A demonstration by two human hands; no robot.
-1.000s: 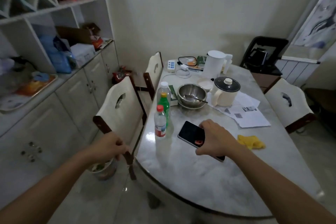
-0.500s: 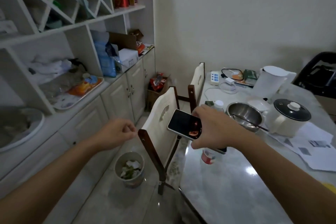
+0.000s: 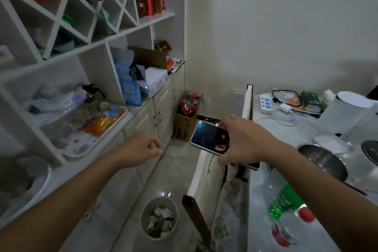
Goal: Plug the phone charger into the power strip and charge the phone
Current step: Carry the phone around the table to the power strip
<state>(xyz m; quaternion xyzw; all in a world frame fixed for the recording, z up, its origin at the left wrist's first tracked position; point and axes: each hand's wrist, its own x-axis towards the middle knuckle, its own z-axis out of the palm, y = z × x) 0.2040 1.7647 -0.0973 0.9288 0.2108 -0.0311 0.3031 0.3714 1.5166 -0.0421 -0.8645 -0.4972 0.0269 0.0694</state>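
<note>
Phone (image 3: pixel 206 136) pinched in right fingers (image 3: pixel 227 121) over the chair edge (image 3: pixel 201 172) — left fingers (image 3: pixel 152 146) loosely curled, empty, above floor (image 3: pixel 173 172).

Floor: bin (image 3: pixel 159 218) beside a chair (image 3: pixel 204 174); counter (image 3: pixel 131 113), left: tray (image 3: pixel 96 129), blue bag (image 3: pixel 127 86); table (image 3: pixel 260 213), right: steel bowl (image 3: pixel 323 161), white jug (image 3: pixel 345 114), green bottle (image 3: pixel 286 202).

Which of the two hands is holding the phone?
The right hand grips the phone, whose dark screen faces up; the left hand is loosely curled and holds nothing.
</note>
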